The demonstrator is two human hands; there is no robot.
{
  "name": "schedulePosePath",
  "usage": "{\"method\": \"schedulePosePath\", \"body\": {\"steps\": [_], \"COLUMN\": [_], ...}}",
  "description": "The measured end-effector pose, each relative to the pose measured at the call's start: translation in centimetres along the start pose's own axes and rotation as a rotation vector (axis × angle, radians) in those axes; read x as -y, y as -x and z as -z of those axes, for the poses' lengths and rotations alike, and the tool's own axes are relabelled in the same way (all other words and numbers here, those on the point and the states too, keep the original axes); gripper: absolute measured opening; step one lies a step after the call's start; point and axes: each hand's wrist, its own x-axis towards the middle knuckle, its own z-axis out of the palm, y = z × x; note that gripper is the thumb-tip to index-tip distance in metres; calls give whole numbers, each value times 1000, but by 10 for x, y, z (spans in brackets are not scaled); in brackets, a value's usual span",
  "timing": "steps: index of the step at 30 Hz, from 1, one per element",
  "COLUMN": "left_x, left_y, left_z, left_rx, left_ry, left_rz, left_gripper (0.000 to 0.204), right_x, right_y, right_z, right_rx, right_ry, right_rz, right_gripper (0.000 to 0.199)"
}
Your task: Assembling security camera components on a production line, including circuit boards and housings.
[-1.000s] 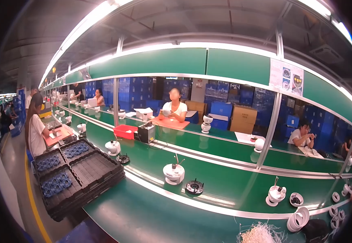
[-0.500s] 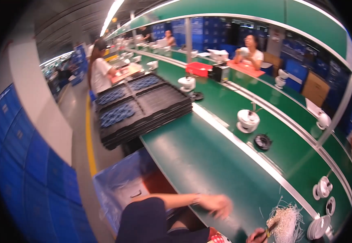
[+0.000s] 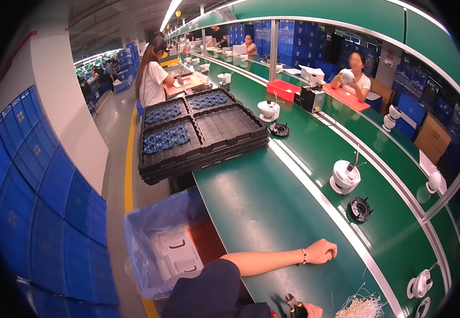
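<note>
Resting on the green workbench (image 3: 272,212), the person's left hand (image 3: 323,250) lies at the end of a forearm stretched across the surface, its fingers curled loosely into a soft fist that holds nothing; a thin bracelet (image 3: 304,256) circles the wrist. At the very bottom edge, the right hand (image 3: 308,310) closes around a small dark hand tool (image 3: 292,304), apparently pliers or cutters, with the fingers wrapped on its handles. How far the tool's tips stand apart cannot be told. Just beside that hand, to its right, sits a heap of pale thin wires or ties (image 3: 360,308), some strands straying over the bench.

Farther up the belt stand a white dome-shaped housing (image 3: 345,176) with a cable rising from it and, near it, a black round ring part (image 3: 360,209). A stack of black moulded trays (image 3: 201,132), some holding blue parts, overhangs the bench's left end, and a blue-lined bin (image 3: 161,244) stands on the floor below.

The risk appears to lie with the loose heap: a careless sweep of the tool hand could scatter strands off the edge, or snag several at once. The tool is also held largely out of sight at the frame's edge, so a blind cut near the fingers could nick them.
</note>
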Motion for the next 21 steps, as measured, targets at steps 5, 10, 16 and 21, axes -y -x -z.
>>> {"method": "schedulePosePath", "body": {"steps": [5, 10, 16, 21], "left_x": [6, 7, 8, 45], "left_y": [-4, -11, -111, -215], "left_z": [2, 11, 17, 10], "left_rx": [8, -16, -199, -168], "left_ry": [-26, 222, -328, -643], "left_rz": [-25, 158, -567, -401], "left_gripper": [17, 14, 11, 24], "right_x": [-7, -3, 3, 9], "right_y": [-2, -18, -18, -21], "right_z": [-6, 4, 17, 25], "right_rx": [80, 100, 93, 195], "right_ry": [-62, -117, -111, -78], "right_rz": [-17, -15, -115, -172], "right_gripper": [48, 47, 46, 48]}}
